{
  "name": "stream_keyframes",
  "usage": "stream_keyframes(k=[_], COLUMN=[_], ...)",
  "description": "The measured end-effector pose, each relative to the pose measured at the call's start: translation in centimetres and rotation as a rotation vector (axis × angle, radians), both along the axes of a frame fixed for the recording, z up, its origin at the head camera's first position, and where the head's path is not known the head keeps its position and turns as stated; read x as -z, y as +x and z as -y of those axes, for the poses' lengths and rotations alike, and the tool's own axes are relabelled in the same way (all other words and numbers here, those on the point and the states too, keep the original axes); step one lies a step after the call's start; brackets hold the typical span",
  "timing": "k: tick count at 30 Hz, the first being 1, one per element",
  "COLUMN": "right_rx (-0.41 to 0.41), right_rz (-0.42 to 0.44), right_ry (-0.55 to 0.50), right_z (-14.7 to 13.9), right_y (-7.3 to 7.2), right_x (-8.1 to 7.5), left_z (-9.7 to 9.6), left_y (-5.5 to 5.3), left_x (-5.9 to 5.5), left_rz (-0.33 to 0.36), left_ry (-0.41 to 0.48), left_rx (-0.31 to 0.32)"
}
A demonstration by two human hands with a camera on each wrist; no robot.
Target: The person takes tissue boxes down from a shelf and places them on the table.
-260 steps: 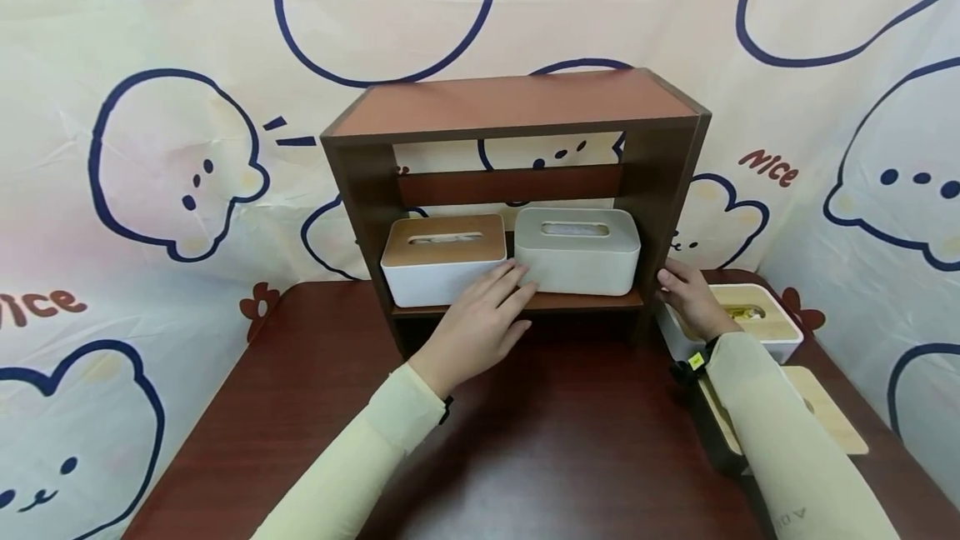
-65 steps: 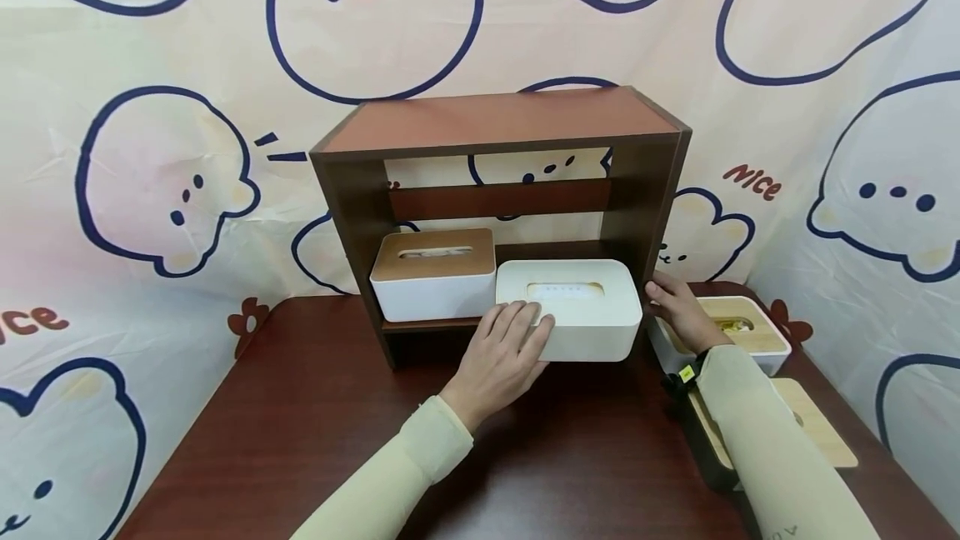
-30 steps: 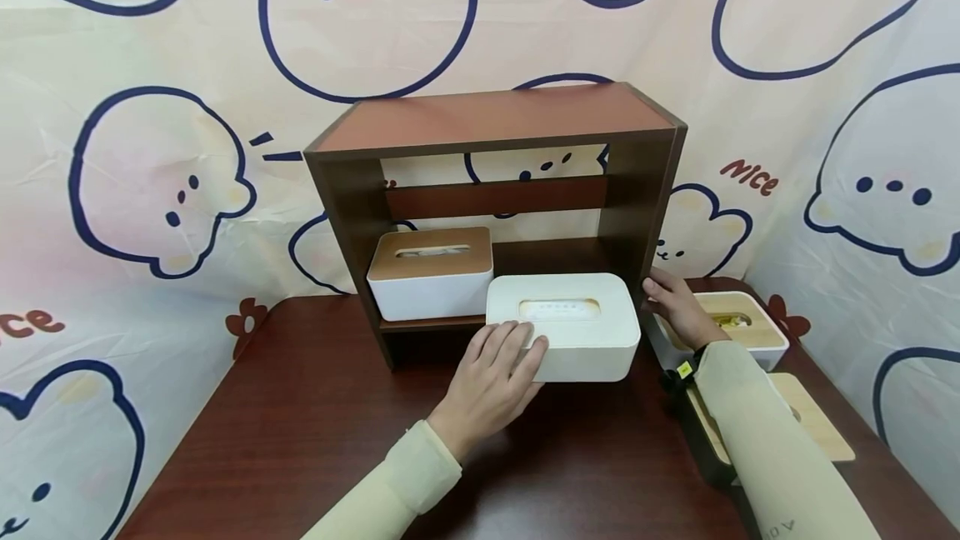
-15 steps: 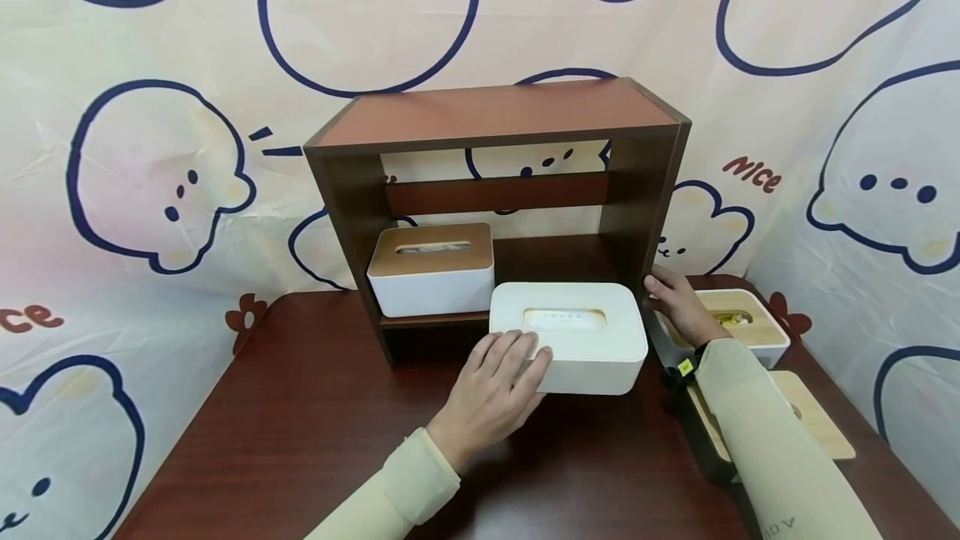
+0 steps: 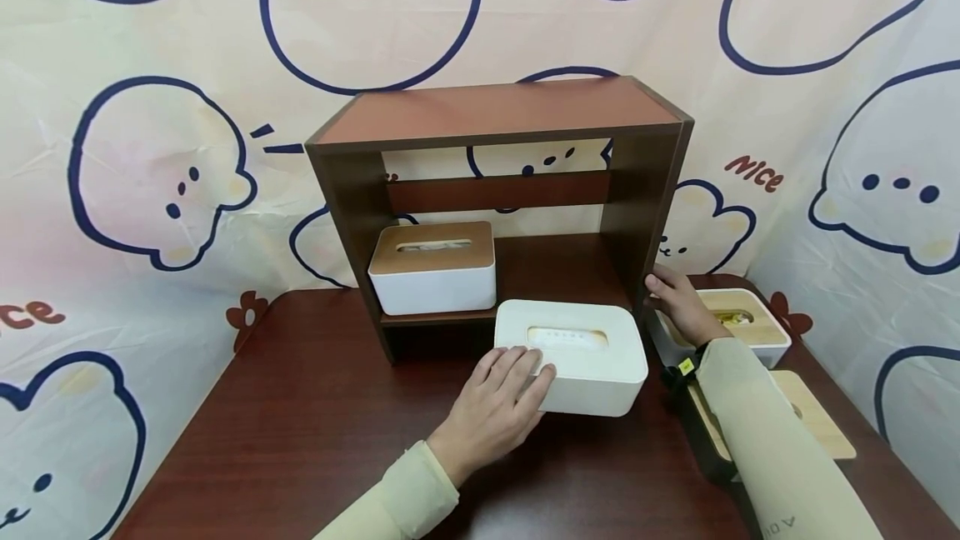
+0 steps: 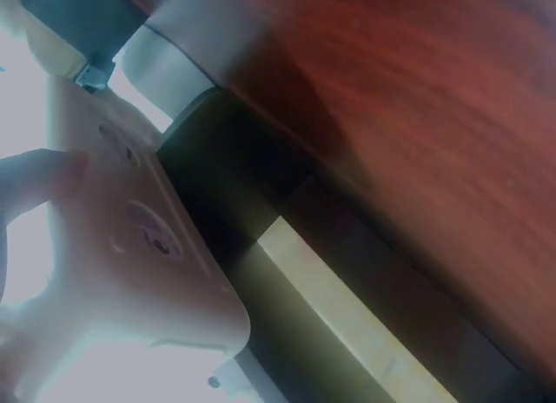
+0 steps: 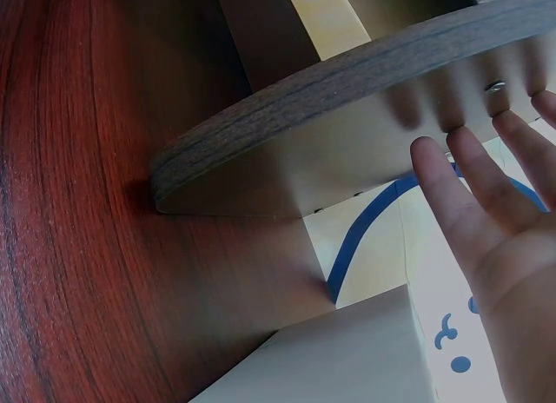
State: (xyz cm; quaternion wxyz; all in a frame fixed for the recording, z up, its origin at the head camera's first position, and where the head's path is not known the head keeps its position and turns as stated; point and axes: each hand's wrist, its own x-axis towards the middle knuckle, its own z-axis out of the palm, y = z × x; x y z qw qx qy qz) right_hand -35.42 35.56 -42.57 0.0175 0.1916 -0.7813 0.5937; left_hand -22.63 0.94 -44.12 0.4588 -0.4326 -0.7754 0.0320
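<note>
A white tissue box (image 5: 573, 340) with an oval slot in its lid hangs in front of the shelf, tilted so its top faces me. My left hand (image 5: 491, 407) grips it at the front left corner, fingers over the lid edge and thumb at the front wall. In the left wrist view the pale underside of the tissue box (image 6: 130, 238) shows, with a digit against it. My right hand (image 5: 678, 302) touches the outside of the right panel of the brown wooden shelf (image 5: 510, 115). Its fingers (image 7: 452, 190) are straight in the right wrist view.
On the shelf's left half stands a white tissue box with a brown lid (image 5: 433, 273). Right of the shelf, beside and under my right arm, are a white box with a wooden lid (image 5: 757, 327) and a dark box with a wooden lid (image 5: 817, 419), on the dark red table (image 5: 300, 440).
The white tissue box has come from the shelf's right half forward and down, in my left hand, tilting on the way. My right hand has stayed at the side panel.
</note>
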Motion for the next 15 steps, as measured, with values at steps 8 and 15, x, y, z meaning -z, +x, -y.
stream_keyframes(k=[8, 15], right_rx=[-0.006, -0.009], right_rz=[-0.017, -0.024], right_ry=[-0.001, 0.013], right_z=[-0.06, -0.19], right_y=[0.08, 0.07], right_x=[0.16, 0.19], left_z=[0.04, 0.0], left_y=[0.23, 0.31], left_x=[0.91, 0.91], left_rz=[0.037, 0.007], left_ry=[-0.018, -0.002], left_rx=[0.03, 0.054])
